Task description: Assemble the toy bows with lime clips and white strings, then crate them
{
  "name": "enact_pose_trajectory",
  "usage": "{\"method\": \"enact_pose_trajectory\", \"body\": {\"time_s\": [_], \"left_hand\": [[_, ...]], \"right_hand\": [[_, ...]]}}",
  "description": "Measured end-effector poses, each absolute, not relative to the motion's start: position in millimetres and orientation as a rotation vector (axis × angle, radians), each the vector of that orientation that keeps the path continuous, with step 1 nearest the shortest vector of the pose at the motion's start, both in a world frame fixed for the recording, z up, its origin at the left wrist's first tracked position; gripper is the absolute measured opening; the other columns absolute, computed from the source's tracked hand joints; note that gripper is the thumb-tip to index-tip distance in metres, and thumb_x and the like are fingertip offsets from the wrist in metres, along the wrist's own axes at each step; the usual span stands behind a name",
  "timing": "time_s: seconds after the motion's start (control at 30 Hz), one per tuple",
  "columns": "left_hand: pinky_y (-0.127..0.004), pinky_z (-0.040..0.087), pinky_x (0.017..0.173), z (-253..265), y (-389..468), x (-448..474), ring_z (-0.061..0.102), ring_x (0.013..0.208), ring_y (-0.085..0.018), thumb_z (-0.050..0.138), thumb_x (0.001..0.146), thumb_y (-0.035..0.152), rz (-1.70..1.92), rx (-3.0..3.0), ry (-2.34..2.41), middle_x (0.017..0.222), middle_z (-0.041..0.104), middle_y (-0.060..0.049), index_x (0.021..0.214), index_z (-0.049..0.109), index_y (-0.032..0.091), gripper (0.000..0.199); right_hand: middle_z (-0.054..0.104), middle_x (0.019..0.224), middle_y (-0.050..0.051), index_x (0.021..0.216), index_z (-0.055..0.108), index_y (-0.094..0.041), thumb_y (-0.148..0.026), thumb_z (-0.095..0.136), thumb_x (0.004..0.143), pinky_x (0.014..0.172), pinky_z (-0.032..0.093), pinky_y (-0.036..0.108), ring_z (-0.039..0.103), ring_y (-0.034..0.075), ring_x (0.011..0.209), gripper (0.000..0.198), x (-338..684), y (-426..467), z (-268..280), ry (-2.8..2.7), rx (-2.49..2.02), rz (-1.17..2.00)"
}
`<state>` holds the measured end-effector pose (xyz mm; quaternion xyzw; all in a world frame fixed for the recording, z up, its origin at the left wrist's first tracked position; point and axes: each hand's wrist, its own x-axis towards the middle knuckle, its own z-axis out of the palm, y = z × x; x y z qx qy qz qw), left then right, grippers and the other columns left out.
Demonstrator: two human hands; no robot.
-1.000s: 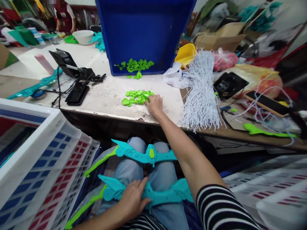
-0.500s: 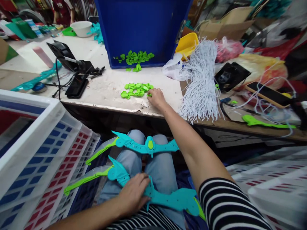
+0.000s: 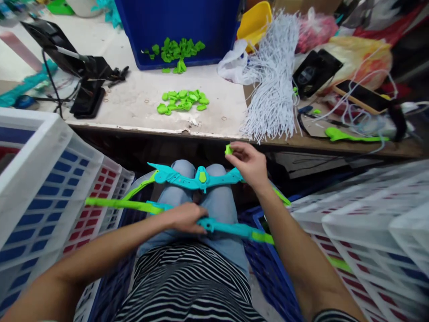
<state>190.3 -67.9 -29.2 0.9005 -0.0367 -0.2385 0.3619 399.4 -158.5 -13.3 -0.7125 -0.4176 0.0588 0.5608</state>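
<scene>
My left hand is closed round the middle of a turquoise toy bow with lime-green limbs, held over my lap and seen edge-on. Between the thumb and fingers of my right hand is a small lime-green plastic piece, in the air just in front of the table edge. A second toy bow lies across my knees, a green piece set in its centre. On the table sits a small pile of loose green pieces, apart from both hands.
More green pieces spill from a tipped blue bin. A bundle of white strings hangs at the table edge. White plastic crates flank me, one left and others right. A phone stand stands at the left.
My right hand has lifted a green piece from the pile and drawn it back toward my lap. The bow in my left hand has turned edge-on. The view has tipped down.
</scene>
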Motion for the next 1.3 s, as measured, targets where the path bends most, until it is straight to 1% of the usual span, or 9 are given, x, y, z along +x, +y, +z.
{"method": "enact_pose_trajectory", "body": {"time_s": [0.07,0.13,0.33,0.53,0.8,1.0,1.17,1.23,1.3], "left_hand": [[-0.026,0.042,0.062,-33,-54,205,0.059,0.069,-0.018,0.057,0.082,0.041,-0.678,2.231,-0.057,0.075,0.064,-0.005,0.083,0.063,0.013,0.029],[-0.025,0.039,0.06,-42,-44,213,0.055,0.066,-0.016,0.05,0.084,0.047,-0.693,2.094,0.034,0.071,0.062,-0.004,0.074,0.06,0.013,0.036],[-0.025,0.039,0.058,-68,-41,209,0.052,0.059,-0.014,0.043,0.077,0.069,-0.726,1.751,0.245,0.066,0.062,-0.003,0.071,0.057,0.014,0.057],[-0.026,0.038,0.059,-73,-39,208,0.049,0.06,-0.014,0.04,0.073,0.076,-0.705,1.74,0.234,0.064,0.057,-0.003,0.069,0.055,0.014,0.064],[-0.024,0.034,0.056,-77,-40,206,0.048,0.061,-0.013,0.065,0.061,0.062,-0.648,1.792,0.21,0.064,0.054,0.001,0.075,0.058,0.013,0.052],[-0.025,0.037,0.055,-71,-48,209,0.052,0.062,-0.015,0.067,0.066,0.047,-0.598,1.915,0.325,0.067,0.057,0.0,0.083,0.062,0.012,0.04],[-0.029,0.046,0.071,-50,-71,196,0.062,0.084,-0.022,0.066,0.073,0.039,-0.522,2.255,0.285,0.096,0.066,-0.006,0.115,0.057,0.017,0.048],[-0.031,0.048,0.075,-43,-83,183,0.062,0.089,-0.023,0.062,0.079,0.037,-0.447,2.423,0.233,0.104,0.064,-0.007,0.121,0.053,0.02,0.046],[-0.033,0.049,0.076,-43,-92,169,0.062,0.09,-0.023,0.055,0.086,0.032,-0.345,2.598,0.181,0.107,0.062,-0.008,0.121,0.053,0.022,0.036]], "right_hand": [[0.067,0.105,0.006,0.093,0.066,-0.02,-0.031,0.067,0.079,0.085,0.054,0.036,0.063,0.019,0.095,0.018,367,-199,-18,-1.063,-1.728,0.118],[0.068,0.105,0.007,0.095,0.065,-0.022,-0.028,0.066,0.082,0.088,0.053,0.039,0.063,0.02,0.098,0.015,333,-229,-28,-1.197,-1.79,0.086],[0.068,0.109,0.009,0.107,0.063,-0.019,-0.019,0.057,0.088,0.086,0.054,0.041,0.061,0.021,0.103,0.02,266,-261,-75,-1.528,-1.804,-0.004],[0.069,0.11,0.008,0.107,0.066,-0.021,-0.019,0.055,0.089,0.087,0.05,0.044,0.057,0.023,0.108,0.021,264,-248,-95,-1.573,-1.855,-0.059],[0.061,0.115,0.009,0.095,0.064,-0.022,-0.033,0.061,0.085,0.093,0.046,0.045,0.053,0.025,0.112,0.016,267,-245,-93,-1.322,-1.989,0.184],[0.063,0.114,0.01,0.117,0.055,-0.022,-0.035,0.068,0.076,0.095,0.04,0.049,0.055,0.029,0.108,0.045,270,-235,-92,-1.267,-2.191,0.332],[0.065,0.113,0.011,0.132,0.049,-0.019,-0.03,0.076,0.067,0.09,0.044,0.051,0.059,0.031,0.103,0.072,282,-234,-71,-1.394,-2.212,0.554],[0.067,0.112,0.01,0.124,0.058,-0.019,-0.032,0.076,0.067,0.088,0.049,0.044,0.062,0.029,0.101,0.061,303,-229,-49,-1.517,-2.032,0.735],[0.069,0.107,0.006,0.112,0.066,-0.022,-0.034,0.067,0.076,0.084,0.052,0.035,0.065,0.024,0.096,0.038,331,-212,-24,-1.495,-1.907,0.733]]}}
